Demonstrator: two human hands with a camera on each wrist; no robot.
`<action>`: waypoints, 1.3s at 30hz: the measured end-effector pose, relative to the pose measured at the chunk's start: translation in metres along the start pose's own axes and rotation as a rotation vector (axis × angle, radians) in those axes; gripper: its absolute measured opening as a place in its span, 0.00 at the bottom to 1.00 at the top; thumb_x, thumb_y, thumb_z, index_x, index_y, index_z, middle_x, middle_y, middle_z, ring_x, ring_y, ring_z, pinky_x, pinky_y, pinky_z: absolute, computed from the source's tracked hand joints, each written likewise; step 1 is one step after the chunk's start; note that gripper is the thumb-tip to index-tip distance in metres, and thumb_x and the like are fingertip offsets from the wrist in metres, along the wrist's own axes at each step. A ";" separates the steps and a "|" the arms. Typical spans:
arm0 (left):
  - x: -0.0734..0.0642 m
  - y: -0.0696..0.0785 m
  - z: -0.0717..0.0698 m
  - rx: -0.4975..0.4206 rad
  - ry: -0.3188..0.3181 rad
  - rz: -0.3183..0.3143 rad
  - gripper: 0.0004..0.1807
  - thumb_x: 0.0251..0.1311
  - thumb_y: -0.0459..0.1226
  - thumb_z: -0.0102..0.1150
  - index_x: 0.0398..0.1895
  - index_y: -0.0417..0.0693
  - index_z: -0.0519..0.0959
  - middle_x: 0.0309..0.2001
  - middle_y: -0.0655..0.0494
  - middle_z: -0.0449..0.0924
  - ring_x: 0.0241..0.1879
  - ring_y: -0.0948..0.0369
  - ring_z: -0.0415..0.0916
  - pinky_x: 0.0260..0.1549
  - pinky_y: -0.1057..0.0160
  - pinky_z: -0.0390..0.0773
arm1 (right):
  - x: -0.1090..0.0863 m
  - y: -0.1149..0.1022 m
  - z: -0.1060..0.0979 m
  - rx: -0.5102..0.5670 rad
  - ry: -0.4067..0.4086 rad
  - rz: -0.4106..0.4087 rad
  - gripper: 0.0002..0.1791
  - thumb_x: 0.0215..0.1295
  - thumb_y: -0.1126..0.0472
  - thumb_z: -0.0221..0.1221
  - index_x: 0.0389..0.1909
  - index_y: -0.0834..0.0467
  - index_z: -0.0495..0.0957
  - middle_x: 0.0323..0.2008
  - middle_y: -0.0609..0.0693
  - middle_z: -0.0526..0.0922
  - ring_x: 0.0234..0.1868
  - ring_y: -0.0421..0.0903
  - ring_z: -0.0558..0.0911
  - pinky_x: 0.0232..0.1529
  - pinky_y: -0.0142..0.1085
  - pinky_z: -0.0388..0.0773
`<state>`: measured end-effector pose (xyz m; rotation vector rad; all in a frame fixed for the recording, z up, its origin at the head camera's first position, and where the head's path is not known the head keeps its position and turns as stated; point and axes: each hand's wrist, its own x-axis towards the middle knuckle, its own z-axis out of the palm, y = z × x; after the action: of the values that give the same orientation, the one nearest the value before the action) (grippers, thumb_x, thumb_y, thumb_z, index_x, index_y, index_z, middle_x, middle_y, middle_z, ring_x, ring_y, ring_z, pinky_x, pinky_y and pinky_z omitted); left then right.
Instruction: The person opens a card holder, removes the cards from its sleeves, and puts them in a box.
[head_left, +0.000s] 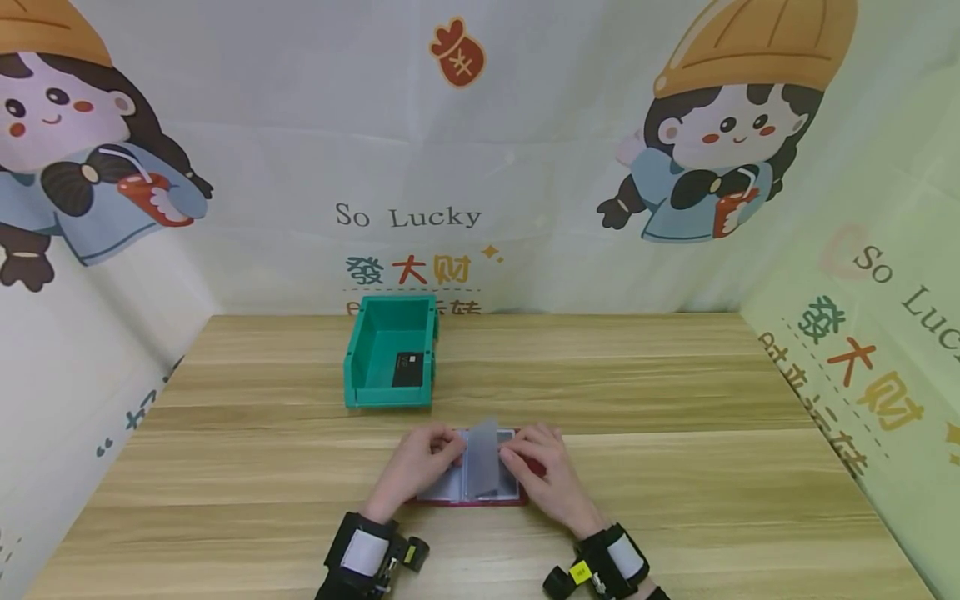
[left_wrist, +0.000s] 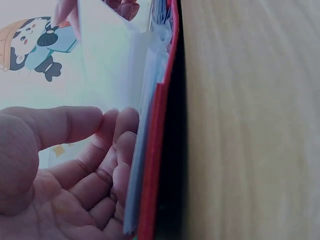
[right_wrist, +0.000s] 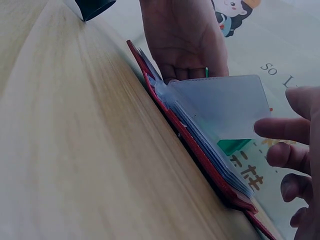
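Observation:
A small red-covered card holder (head_left: 468, 503) lies spread on the table, with clear plastic sleeves inside. One translucent sleeve (right_wrist: 225, 107) stands up from the stack, between the two hands. My left hand (head_left: 423, 463) rests on the holder's left side. In the left wrist view its fingers are loosely bent against the left pages, beside the red cover (left_wrist: 151, 170), and the thumb tip is close to the index fingertip. On the right, my right hand (head_left: 546, 471) touches the raised sleeve's free edge with its index fingertip; the thumb stands apart from it.
Behind the holder, a green bin (head_left: 352, 358) stands on the wooden table (head_left: 637, 392) with a black card (head_left: 408, 369) inside. A printed cloth (head_left: 540, 167) hangs at the back and sides. Each wrist wears a black strap with a camera.

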<state>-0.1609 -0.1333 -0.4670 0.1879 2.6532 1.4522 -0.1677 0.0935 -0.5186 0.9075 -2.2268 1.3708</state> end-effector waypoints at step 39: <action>-0.001 -0.001 -0.016 0.023 0.102 -0.032 0.09 0.67 0.35 0.67 0.33 0.38 0.90 0.30 0.52 0.86 0.29 0.63 0.73 0.30 0.65 0.73 | 0.000 -0.007 0.004 -0.261 -0.110 0.138 0.17 0.66 0.63 0.66 0.56 0.60 0.87 0.39 0.49 0.82 0.46 0.47 0.77 0.50 0.43 0.66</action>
<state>-0.1624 -0.1473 -0.4591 0.0745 2.7398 1.4601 -0.1626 0.0875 -0.5158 0.7654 -2.5200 1.0723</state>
